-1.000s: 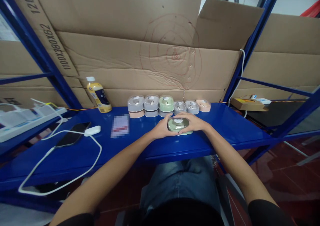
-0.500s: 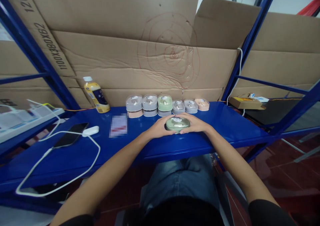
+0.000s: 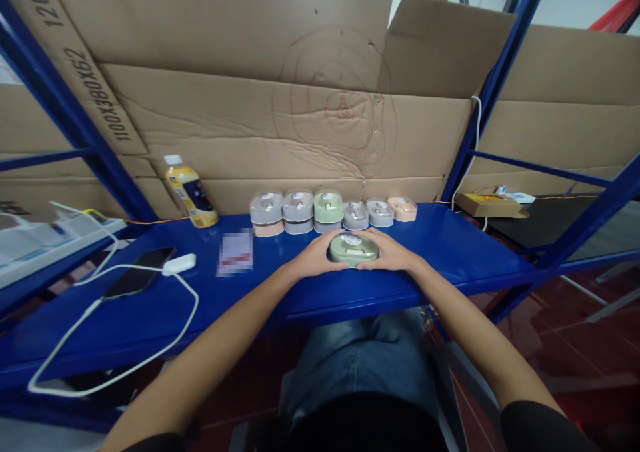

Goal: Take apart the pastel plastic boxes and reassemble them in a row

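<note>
A green oval lidded box (image 3: 354, 251) with a round sticker on its lid is held between both hands over the front part of the blue shelf (image 3: 440, 252). My left hand (image 3: 317, 257) is curved round its left end. On its right end, my right hand (image 3: 393, 252) grips in the same way. Just behind, similar lidded boxes stand in a row: grey ones (image 3: 299, 205) and a green one (image 3: 328, 206) sit stacked on others. To the right come single grey boxes (image 3: 355, 216) and a pinkish box (image 3: 403, 209).
Left of the row stand a yellow drink bottle (image 3: 192, 192) and a blurred-out packet (image 3: 235, 253). Farther left lie a phone (image 3: 139, 272), a white cable (image 3: 196, 305) and a power strip (image 3: 65, 242). Cardboard (image 3: 225, 119) walls the back; blue posts (image 3: 493, 92) flank the shelf.
The green box in my hands has tipped slightly, so more of its lid faces me. Both hands keep their hold. The whole view has shifted a little.
</note>
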### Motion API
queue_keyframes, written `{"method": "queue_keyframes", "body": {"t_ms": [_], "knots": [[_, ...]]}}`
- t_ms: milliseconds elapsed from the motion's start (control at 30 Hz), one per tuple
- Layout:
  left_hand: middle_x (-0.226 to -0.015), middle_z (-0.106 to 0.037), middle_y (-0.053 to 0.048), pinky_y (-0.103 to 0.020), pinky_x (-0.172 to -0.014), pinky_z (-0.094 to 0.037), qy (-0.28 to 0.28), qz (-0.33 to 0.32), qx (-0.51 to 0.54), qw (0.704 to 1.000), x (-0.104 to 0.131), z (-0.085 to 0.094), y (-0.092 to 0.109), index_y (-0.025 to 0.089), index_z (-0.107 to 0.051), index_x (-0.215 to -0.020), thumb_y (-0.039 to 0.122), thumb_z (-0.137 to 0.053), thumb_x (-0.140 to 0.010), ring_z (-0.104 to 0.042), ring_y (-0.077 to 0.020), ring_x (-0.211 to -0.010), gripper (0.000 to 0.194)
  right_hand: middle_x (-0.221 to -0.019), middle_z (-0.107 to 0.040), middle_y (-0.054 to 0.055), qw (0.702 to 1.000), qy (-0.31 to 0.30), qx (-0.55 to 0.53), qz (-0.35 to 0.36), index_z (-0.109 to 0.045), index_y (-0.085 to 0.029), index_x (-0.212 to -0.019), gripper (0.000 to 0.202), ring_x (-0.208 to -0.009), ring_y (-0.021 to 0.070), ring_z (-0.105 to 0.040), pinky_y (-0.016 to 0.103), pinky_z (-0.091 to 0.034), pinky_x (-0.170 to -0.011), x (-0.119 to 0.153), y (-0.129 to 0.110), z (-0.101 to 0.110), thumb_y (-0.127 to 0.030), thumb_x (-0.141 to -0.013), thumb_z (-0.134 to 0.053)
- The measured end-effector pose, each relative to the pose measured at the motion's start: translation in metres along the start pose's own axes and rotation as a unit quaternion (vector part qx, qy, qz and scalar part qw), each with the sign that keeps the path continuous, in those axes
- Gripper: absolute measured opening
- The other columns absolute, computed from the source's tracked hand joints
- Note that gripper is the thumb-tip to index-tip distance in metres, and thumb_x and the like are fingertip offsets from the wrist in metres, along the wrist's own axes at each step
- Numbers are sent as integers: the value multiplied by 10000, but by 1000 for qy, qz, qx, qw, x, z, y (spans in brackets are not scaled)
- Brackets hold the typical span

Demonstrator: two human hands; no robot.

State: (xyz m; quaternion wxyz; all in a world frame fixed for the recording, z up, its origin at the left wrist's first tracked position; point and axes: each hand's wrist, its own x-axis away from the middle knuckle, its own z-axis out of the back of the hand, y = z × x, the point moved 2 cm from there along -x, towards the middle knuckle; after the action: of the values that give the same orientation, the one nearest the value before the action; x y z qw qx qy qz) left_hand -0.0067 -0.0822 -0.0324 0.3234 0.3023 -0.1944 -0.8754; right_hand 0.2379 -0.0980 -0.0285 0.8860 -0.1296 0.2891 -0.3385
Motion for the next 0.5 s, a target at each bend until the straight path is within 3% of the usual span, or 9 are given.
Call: {"method": "queue_keyframes", "body": {"t_ms": [133,300,400,500], "knots": [[-1438,-619,-168,-553,-1152,-437,-18,35,-7,999,2,-1,-1,199,-432,-1522,578,-876,-664,-567,-393,-1357,1038,-1287,-612,118,1000,-6,19,-18,-458,-280,-1546,941,-1182,329,-612,548,-519,-1049,20,-8,10,-622,-754,-833],[-1291,-691,-134,-524,-1092,-486,-21,47,-18,998,2,-2,-2,207,-483,-1464,543,-755,-806,-646,-350,-1241,787,-1341,-609,122,997,-10,39,-63,-462,-296,-1546,885,-1217,348,-610,557,-501,-1073,80,-2,51,-590,-787,-810],[-1259,-705,-127,-507,-1061,-507,-10,41,-21,999,1,-2,-2,211,-518,-1415,505,-729,-828,-667,-338,-1195,690,-1378,-619,125,990,6,68,-124,-507,-300,-1518,853,-1241,369,-614,548,-496,-1089,124,20,86,-592,-774,-805],[-1259,-703,-126,-497,-1058,-512,-11,43,-27,999,-1,-3,-3,207,-525,-1401,505,-706,-842,-672,-335,-1186,659,-1395,-628,127,970,47,102,-215,-530,-297,-1495,863,-1256,384,-611,537,-486,-1104,160,60,119,-622,-742,-800]]}}
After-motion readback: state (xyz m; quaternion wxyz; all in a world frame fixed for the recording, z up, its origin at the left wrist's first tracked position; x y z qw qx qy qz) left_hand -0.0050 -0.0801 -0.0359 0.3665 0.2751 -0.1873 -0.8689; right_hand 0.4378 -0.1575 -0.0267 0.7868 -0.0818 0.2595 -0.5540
